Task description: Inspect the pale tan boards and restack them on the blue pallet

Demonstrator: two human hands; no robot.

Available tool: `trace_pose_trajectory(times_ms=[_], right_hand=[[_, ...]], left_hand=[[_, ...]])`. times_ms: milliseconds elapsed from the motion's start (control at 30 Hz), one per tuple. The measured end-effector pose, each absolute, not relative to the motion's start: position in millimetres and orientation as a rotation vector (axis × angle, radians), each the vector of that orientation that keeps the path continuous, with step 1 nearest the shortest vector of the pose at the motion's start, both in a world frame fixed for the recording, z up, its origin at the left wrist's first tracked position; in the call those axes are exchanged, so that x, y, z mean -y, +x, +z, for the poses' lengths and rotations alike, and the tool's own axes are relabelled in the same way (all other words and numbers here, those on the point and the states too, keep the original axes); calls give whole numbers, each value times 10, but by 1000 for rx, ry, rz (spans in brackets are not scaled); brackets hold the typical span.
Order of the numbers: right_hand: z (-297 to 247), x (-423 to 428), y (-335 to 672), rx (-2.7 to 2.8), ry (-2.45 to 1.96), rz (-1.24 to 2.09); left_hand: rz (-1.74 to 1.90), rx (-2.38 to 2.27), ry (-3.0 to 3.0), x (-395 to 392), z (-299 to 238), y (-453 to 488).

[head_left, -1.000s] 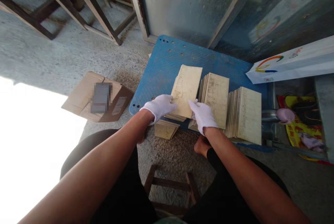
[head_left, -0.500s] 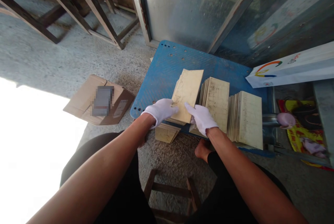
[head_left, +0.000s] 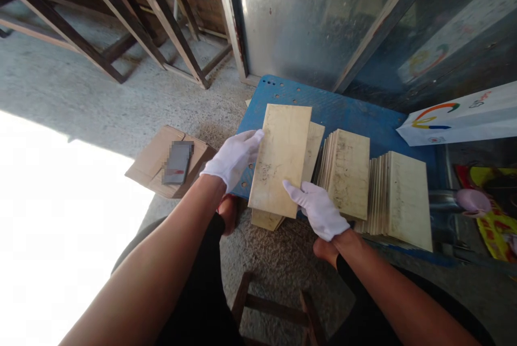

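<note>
Your left hand [head_left: 233, 156], in a white glove, lies with its fingers [head_left: 251, 140] nearly straight along the left edge of a pale yellowish rectangular wooden board [head_left: 281, 160], thumb side tucked out of sight behind it. Your right hand [head_left: 319, 209], also gloved in white, pinches the board's lower right corner, fingers [head_left: 291, 190] curled only partway over the face. Together both hands hold the one board up, tilted slightly, above the near edge of a blue perforated plastic pallet [head_left: 343, 112].

The board is thin and flat, cream-coloured, with dark smudges and fine scratch marks across its middle and lower half; its corners are square and its edges clean.

Directly under it sits a short stack of similar boards [head_left: 315, 141], only its right edge and lower end showing. Right of that, two more stacks stand on edge and lean: a middle stack [head_left: 347, 174] and a larger right-hand stack [head_left: 406, 198]. That makes three stacks on the pallet and one board in hand; the number of boards in each stack cannot be counted.

On the concrete floor [head_left: 81, 93] to the left lies one flattened brown cardboard box [head_left: 157, 166]. One white paper bag with a coloured arc logo [head_left: 464, 114] rests at the right.
</note>
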State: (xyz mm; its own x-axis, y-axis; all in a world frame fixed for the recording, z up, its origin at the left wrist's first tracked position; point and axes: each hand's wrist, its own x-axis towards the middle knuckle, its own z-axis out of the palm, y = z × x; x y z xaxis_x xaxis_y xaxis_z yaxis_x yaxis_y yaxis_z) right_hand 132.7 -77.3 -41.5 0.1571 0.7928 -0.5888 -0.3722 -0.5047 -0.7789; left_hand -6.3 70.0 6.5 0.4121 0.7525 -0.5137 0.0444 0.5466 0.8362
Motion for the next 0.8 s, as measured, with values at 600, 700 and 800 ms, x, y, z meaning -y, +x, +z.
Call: trace_pose_trajectory(times_ms=[600,700,800], right_hand=[[19,555,1517,984,-1635,1478],[159,490,1724,840,-1645,1309],[177,496,1831,785,-1656,1268]], left_hand=[[602,-911,849,-581,129,-181],[493,-938,924,-537,131,-182],[385,-980,1039,-493,131,-162]])
